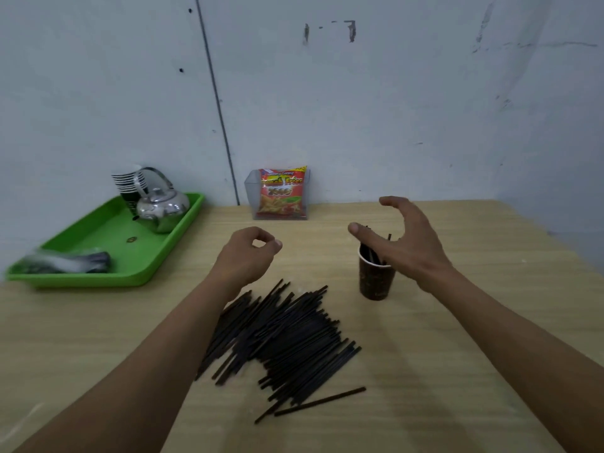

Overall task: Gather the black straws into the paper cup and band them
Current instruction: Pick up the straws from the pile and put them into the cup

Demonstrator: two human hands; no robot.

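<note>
The person is reaching both bare forearms out over a light wooden table (pixel 474 322). The left hand (pixel 251 253) is hovering above the far end of the loose pile of black straws (pixel 284 335), its fingers curling inward so that the thumb and forefinger are nearly closing into a ring; nothing is showing inside that loose fist. The right hand (pixel 411 243) is arching wide open over the dark brown paper cup (pixel 376 282), with the thumb stretching left across the cup's mouth and the other fingers curving above it, gripping nothing. Whether the palm is touching the cup cannot be told. The cup is standing upright, to the right of the pile, with a few straws (pixel 372 256) leaning inside it. One straw is lying a little apart at the pile's near edge. At the far left, a green tray (pixel 108 237) is carrying a steel kettle (pixel 161 207), a stack of cups (pixel 127 184) and a plastic-wrapped bundle (pixel 65 263). A red snack packet (pixel 282 194) is standing in a clear holder against the wall.
</note>
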